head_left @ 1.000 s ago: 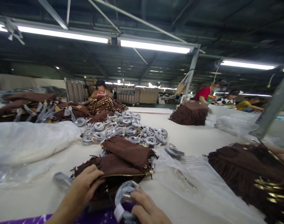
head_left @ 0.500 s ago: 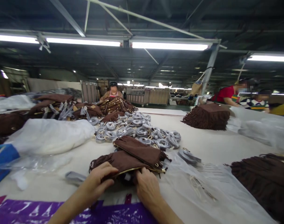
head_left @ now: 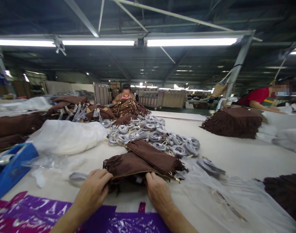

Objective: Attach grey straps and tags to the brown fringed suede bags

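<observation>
A brown fringed bag [head_left: 128, 164] with a gold zipper lies in front of me, its mouth parted toward me. My left hand [head_left: 96, 186] is closed on the left end of its zipped edge. Farther right, the fingers of my right hand [head_left: 159, 191] grip the same edge, thumb out of sight. Something pale shows inside the dark opening, too small to name. Another brown fringed bag [head_left: 153, 155] rests across the back of the first one. Behind them spreads a heap of coiled grey straps [head_left: 160, 136] with gold clips, wrapped in clear film.
A blue tape dispenser [head_left: 14, 168] stands at left, beside a white plastic bag [head_left: 67, 137]. Purple printed plastic [head_left: 48, 210] covers the near edge. Clear plastic sheeting [head_left: 211, 194] and brown fringed stacks [head_left: 237, 123] lie at right. Co-workers stand across and at right.
My left hand has shifted to the left end of the bag's edge, and my right hand now grips the edge from outside. The view has turned slightly left.
</observation>
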`<action>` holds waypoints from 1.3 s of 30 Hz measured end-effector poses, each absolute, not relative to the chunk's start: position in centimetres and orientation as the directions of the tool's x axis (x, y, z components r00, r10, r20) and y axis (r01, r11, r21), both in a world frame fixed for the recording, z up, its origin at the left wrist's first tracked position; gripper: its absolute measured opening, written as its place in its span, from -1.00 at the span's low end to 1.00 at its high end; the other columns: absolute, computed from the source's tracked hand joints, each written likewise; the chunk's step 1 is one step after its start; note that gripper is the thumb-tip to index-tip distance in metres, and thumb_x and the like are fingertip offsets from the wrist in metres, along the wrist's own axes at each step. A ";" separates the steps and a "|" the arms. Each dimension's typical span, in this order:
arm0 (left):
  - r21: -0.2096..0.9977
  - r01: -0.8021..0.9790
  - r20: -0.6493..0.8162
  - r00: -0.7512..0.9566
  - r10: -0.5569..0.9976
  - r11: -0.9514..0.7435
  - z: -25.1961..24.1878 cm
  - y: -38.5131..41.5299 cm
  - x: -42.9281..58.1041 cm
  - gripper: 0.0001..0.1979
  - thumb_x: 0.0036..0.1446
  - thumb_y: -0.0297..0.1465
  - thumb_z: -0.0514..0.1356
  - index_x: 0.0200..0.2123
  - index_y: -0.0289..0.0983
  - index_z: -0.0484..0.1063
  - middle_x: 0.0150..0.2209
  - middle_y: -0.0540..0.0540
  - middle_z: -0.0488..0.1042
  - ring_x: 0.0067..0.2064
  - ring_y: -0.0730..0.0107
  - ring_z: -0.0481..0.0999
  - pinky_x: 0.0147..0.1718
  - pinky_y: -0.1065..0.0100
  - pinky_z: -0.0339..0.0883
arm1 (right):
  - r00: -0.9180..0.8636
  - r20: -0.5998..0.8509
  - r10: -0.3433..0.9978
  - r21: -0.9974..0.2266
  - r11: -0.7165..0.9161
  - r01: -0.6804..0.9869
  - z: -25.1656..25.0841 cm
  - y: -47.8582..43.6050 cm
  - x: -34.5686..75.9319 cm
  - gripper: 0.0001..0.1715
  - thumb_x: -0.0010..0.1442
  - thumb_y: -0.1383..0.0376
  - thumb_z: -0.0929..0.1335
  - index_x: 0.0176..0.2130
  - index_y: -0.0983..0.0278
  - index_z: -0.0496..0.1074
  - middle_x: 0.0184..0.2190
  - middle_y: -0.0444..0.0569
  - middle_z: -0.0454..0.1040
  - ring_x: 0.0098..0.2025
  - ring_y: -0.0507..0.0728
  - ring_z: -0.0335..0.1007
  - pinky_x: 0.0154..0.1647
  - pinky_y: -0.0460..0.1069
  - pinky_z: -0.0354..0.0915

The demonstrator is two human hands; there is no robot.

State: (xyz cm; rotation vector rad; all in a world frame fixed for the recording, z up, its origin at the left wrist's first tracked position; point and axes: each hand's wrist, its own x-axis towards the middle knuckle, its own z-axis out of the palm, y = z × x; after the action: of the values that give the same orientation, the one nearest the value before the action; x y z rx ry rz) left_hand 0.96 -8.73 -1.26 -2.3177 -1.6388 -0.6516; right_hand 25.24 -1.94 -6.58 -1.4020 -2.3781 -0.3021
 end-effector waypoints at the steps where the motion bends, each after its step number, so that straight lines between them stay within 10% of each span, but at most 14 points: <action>1: 0.030 0.935 0.493 0.293 0.819 -0.353 -1.0 -8.4 0.3 -0.69 0.04 -0.61 -0.03 -0.28 -0.23 0.44 -0.30 -0.10 0.47 -0.21 0.19 0.44 -0.12 0.17 0.31 | -0.477 0.405 0.780 -0.013 0.527 0.850 -6.7 -2.1 25.5 -0.82 0.17 0.52 0.27 -0.28 0.28 0.38 -0.34 0.00 0.46 -0.31 0.15 0.41 -0.29 -0.03 0.21; 5: -0.081 0.963 0.495 0.264 0.828 -0.259 -1.9 -7.0 -3.0 -0.60 -0.01 -0.67 -0.07 -0.26 -0.23 0.47 -0.24 -0.13 0.48 -0.17 0.17 0.44 -0.06 0.12 0.28 | -0.679 0.344 0.649 -0.126 0.748 0.651 -5.9 -3.5 26.3 -0.73 0.18 0.48 0.27 -0.12 0.26 0.40 -0.12 0.00 0.48 -0.04 0.17 0.34 0.04 0.02 0.15; 11: -0.138 0.933 0.537 0.353 0.766 -0.334 -4.9 -6.7 -0.4 -0.40 -0.07 -0.57 0.05 0.10 -0.15 0.33 0.17 -0.15 0.33 0.15 0.04 0.30 0.17 0.00 0.10 | -0.664 0.249 0.705 -0.355 0.704 0.615 -3.0 -3.7 28.7 -0.75 0.25 0.39 0.23 -0.13 0.22 0.44 -0.22 -0.08 0.55 -0.14 0.11 0.44 -0.11 -0.10 0.23; 22: -0.146 0.944 0.335 0.328 0.883 -0.295 -2.8 -3.5 5.3 -0.80 0.10 -0.60 0.06 -0.31 -0.23 0.41 -0.28 -0.09 0.47 -0.21 0.19 0.43 -0.21 0.23 0.23 | -0.343 0.244 0.907 -0.229 0.398 0.888 -0.9 3.2 35.6 -0.30 0.17 0.57 0.15 0.27 0.29 0.12 0.10 0.14 0.38 0.08 0.16 0.35 -0.02 -0.03 0.20; 34: -0.123 0.949 0.450 0.314 0.836 -0.290 -5.4 -1.6 3.7 -0.70 0.05 -0.48 0.20 -0.10 -0.22 0.42 -0.08 -0.16 0.47 -0.05 0.09 0.44 -0.07 0.15 0.30 | -0.440 0.148 0.886 -0.254 0.464 0.848 -2.4 1.3 34.0 -0.84 0.16 0.46 0.27 -0.29 0.36 0.45 -0.18 0.22 0.52 0.01 0.30 0.37 0.07 0.13 0.17; 39: -0.043 0.908 0.468 0.387 0.794 -0.417 -4.2 -1.3 1.5 -0.60 0.01 -0.41 0.25 -0.02 -0.20 0.39 0.02 -0.19 0.45 0.05 0.06 0.41 0.03 0.13 0.29 | -0.556 0.012 0.831 -0.492 0.490 0.720 3.2 -0.5 33.7 -0.75 0.25 0.35 0.18 -0.31 0.29 0.41 -0.61 -0.18 0.36 -0.58 0.00 0.33 -0.54 -0.15 0.25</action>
State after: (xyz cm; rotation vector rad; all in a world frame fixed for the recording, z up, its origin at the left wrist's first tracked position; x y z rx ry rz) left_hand 1.47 -1.26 -4.19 -2.3569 -1.4935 -0.5521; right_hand 33.70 -0.55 3.21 -1.3228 -2.4879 0.6458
